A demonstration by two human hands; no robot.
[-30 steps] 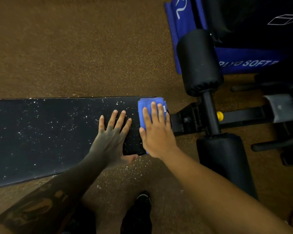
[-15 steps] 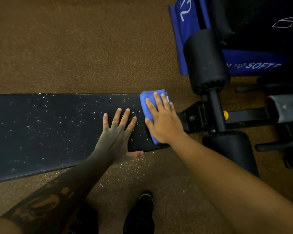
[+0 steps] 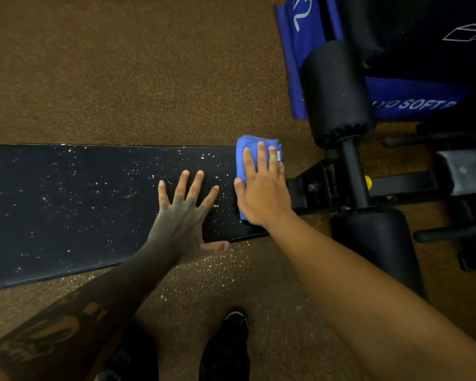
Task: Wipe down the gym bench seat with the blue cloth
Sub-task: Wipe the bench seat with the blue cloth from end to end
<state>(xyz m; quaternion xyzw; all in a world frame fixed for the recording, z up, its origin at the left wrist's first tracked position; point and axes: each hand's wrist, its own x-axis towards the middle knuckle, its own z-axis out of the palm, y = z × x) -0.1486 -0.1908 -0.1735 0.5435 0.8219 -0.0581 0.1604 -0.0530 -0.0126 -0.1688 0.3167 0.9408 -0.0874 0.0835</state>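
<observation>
The black gym bench seat (image 3: 80,204) runs across the view from the left, speckled with pale crumbs. A folded blue cloth (image 3: 243,152) lies on the seat's right end, reaching its far edge. My right hand (image 3: 261,193) presses flat on the cloth, fingers together and pointing away from me. My left hand (image 3: 184,213) rests flat on the seat just left of the cloth, fingers spread, thumb hanging over the near edge. It holds nothing.
Two black foam roller pads (image 3: 335,92) on a black post (image 3: 355,177) stand right of the seat, with a yellow knob (image 3: 368,182) on the frame. A blue plyo box (image 3: 300,50) sits at top right. My black shoes (image 3: 226,345) are on the brown speckled floor.
My right hand has slid the blue cloth away from me across the seat's right end, toward the far edge. My left hand has stayed planted on the seat.
</observation>
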